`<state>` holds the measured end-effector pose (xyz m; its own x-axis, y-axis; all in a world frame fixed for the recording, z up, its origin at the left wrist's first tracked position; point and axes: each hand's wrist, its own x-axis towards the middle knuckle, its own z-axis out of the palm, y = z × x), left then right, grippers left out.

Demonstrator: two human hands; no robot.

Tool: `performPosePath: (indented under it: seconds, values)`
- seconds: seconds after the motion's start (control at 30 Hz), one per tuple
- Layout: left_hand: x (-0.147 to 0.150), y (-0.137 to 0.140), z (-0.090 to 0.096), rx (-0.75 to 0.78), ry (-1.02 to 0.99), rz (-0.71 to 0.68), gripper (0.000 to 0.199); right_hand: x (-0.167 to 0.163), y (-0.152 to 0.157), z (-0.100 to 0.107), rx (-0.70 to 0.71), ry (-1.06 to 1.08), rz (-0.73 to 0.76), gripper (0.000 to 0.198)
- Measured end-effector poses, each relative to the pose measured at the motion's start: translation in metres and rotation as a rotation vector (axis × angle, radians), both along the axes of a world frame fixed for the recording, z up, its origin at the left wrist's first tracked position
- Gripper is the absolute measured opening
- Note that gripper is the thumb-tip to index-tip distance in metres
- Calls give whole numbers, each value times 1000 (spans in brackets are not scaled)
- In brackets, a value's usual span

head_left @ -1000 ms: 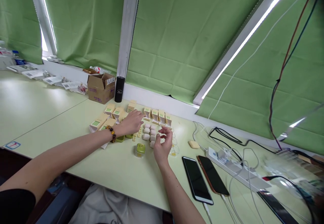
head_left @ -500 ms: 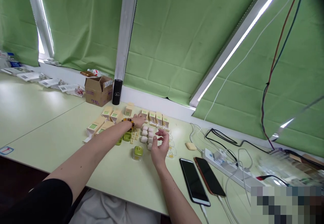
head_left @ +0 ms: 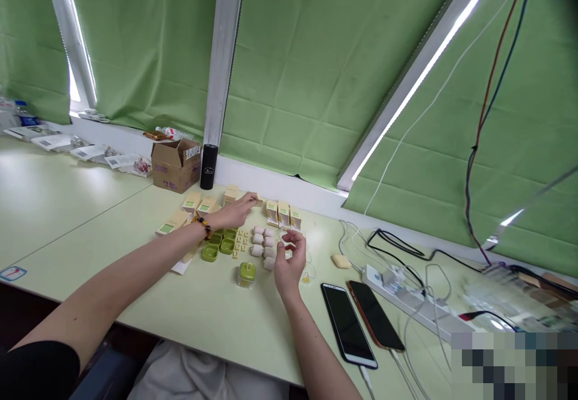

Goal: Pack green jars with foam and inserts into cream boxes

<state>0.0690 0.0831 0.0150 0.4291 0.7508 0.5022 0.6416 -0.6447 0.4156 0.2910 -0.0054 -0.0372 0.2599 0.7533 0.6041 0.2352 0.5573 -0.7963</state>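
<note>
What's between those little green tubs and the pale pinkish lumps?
Small yellow pieces, set out in roughly two columns, lie between the green tubs and the pale lumps, as the head view shows.

Green blinds [head_left: 325,81], slanting grey window frames [head_left: 223,44], slivers of bright light [head_left: 432,65], white ledge [head_left: 271,182], pale green table [head_left: 208,309]

There are two phones [head_left: 349,325], one tumbler [head_left: 208,167] and one green-lidded jar [head_left: 247,274].

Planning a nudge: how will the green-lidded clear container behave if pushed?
The green-lidded container will probably slide, not roll, since its sides look squarish. It seems unlikely to tip, being squat and upright. Its clear walls suggest stiff, perhaps slippery plastic.
</note>
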Motion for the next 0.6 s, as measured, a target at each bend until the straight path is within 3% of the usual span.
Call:
performPosePath:
  seconds: [0.13, 0.27, 0.4, 0.6]
  values:
    - [0, -52, 4, 169, 165, -8, 49, 3, 7, 1, -62, 105, 93, 34]
    - [-1, -93, -5, 310, 255, 0, 58, 3, 13, 4, -220, 355, 327, 52]
    - [-4, -109, -18, 401, 346, -86, 53, -1, 13, 7, -301, 529, 536, 59]
    - [-5, -113, -25, 428, 312, -186, 50, -3, 11, 3, -234, 496, 508, 60]
